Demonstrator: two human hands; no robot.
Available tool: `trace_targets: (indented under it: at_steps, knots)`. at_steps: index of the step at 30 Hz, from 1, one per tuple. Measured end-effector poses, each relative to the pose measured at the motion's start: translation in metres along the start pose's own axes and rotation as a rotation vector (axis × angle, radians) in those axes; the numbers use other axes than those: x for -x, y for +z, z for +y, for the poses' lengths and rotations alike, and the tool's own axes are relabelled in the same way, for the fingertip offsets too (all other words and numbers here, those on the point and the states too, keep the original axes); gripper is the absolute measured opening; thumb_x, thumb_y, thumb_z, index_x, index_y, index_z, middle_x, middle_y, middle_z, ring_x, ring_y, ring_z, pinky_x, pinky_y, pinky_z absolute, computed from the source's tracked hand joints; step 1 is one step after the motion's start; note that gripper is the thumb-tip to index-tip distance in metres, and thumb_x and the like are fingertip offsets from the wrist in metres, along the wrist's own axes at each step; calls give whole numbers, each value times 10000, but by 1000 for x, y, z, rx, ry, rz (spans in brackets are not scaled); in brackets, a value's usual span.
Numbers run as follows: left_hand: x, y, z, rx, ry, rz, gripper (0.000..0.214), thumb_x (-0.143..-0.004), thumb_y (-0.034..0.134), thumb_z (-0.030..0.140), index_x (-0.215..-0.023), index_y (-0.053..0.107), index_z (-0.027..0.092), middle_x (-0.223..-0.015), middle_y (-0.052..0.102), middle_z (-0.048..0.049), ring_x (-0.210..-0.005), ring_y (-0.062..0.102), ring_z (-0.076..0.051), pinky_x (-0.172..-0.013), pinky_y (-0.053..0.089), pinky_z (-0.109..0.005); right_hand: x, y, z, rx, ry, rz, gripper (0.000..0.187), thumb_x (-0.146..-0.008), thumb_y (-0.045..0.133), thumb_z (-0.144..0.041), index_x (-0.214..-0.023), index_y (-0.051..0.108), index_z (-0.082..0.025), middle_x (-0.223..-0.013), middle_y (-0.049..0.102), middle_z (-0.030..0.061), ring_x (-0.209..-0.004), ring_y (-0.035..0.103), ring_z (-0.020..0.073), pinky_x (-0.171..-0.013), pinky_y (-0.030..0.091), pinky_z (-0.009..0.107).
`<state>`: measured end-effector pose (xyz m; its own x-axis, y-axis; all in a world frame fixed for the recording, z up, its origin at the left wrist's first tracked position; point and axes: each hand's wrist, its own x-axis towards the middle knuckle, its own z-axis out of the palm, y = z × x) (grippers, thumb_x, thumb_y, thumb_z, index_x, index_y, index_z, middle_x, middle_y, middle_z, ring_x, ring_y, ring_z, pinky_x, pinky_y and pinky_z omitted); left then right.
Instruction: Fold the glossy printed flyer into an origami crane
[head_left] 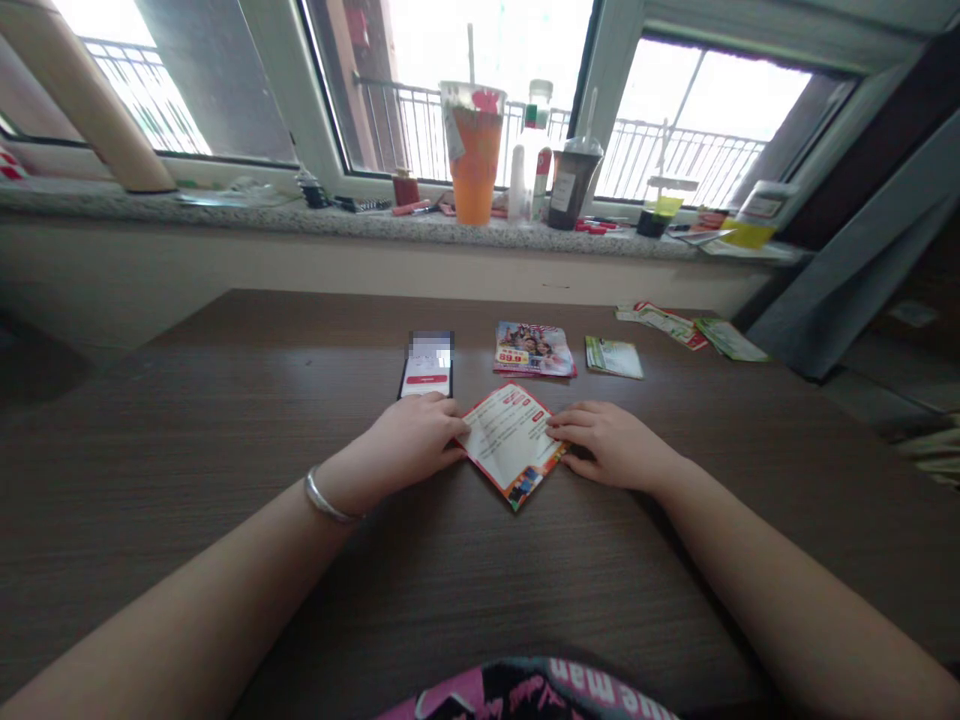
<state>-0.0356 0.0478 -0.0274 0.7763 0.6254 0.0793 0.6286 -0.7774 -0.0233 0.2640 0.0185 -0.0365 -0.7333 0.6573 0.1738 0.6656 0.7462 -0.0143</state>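
A square printed paper sheet (504, 436), cream with a red border and a coloured picture at its near corner, lies turned like a diamond on the table. At its left corner, the fingers of my left hand (420, 432) are closed, with the thumb underneath or beside the edge. My right hand (615, 440) has the opposite corner, fingertips on top and thumb at the near edge. A phone (427, 370) with a lit screen lies just beyond my left hand. Past the sheet sits a stack of colourful flyers (534, 350), with a small green-and-white stack (614, 357) to its right.
Several more leaflets (667, 325) lie near the far right of the dark wooden table (225, 400). Along the stone windowsill (375, 225) stand an orange drink cup (475, 155), a dark cup (573, 185), a clear bottle (532, 160) and other small items.
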Motion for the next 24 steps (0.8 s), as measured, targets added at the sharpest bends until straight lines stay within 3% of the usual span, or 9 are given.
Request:
trace_targets:
  at_steps: [4, 12, 19, 24]
  knots:
    - [1, 2, -6, 55, 9, 19, 161, -866, 604, 309, -961, 716, 243, -956, 655, -53, -912, 600, -193, -847, 465, -312, 1, 5, 2, 36, -13, 20, 333, -867, 539, -184, -1180, 654, -196, -1217, 654, 64, -1076, 581, 234, -940, 464, 395]
    - [2, 1, -7, 88, 16, 34, 171, -871, 591, 328, -942, 722, 244, -932, 654, -50, -881, 601, -179, -839, 467, -296, 1, 9, 10, 104, -26, 28, 253, -952, 485, -266, -1079, 704, -256, -1088, 706, 48, -964, 598, 217, -833, 469, 356]
    - [0, 0, -3, 62, -21, 22, 179, -868, 580, 315, -931, 731, 241, -896, 658, -54, -850, 611, -181, -803, 472, -289, 2, 7, 12, -7, 84, 40, 256, -955, 483, -304, -1029, 726, -269, -996, 713, 34, -903, 602, 199, -799, 473, 329]
    - [-3, 5, -1, -7, -93, 23, 215, -886, 535, 309, -867, 733, 228, -860, 670, -51, -803, 625, -183, -733, 468, -287, 0, 12, 12, -104, 176, 52, 224, -936, 497, -260, -952, 716, -215, -945, 692, 55, -903, 608, 185, -812, 470, 306]
